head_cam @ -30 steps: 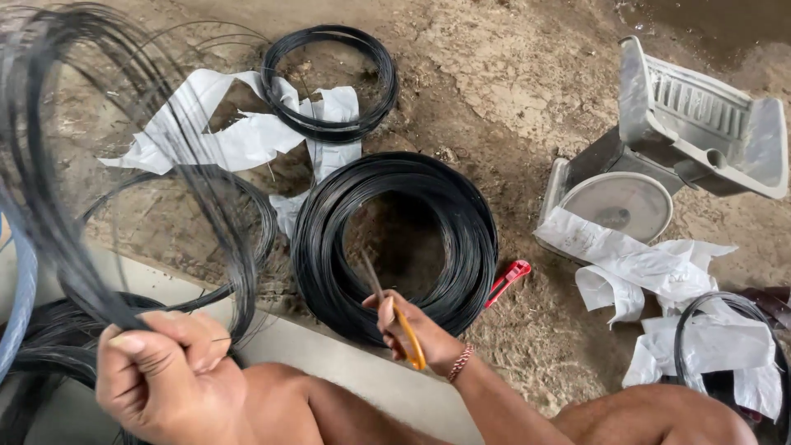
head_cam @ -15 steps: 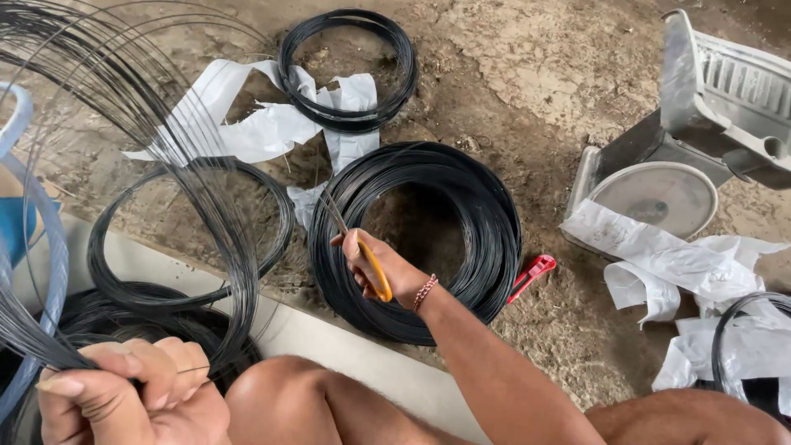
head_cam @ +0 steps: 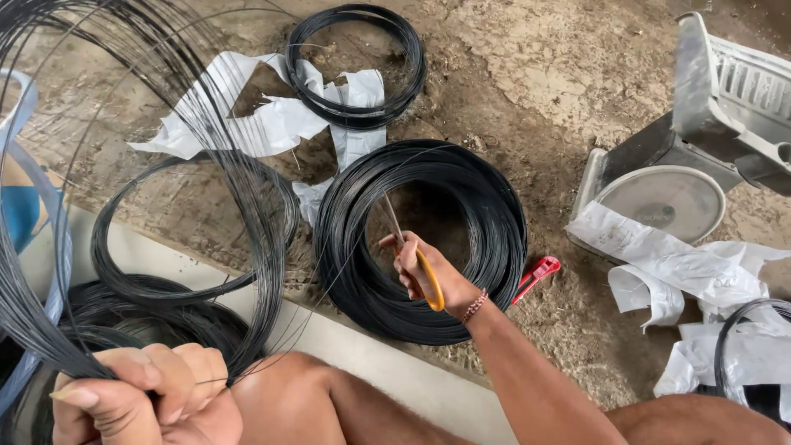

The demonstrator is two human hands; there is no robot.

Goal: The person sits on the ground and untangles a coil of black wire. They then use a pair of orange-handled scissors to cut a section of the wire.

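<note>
Gripping a fanned bundle of black wire loops (head_cam: 156,165), left hand (head_cam: 144,395) was fisted at 7 o'clock. Right hand (head_cam: 428,276) was clamped on yellow-handled scissors (head_cam: 412,255), blades over the big wire coil (head_cam: 420,239) at centre. Smaller coil (head_cam: 356,66) at 12, on torn white paper (head_cam: 264,124). Red cutter (head_cam: 535,276) just beside the coil at 3.

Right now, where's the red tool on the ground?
The red tool lies on the dirt just right of the big black wire coil, beyond the right hand.
</note>
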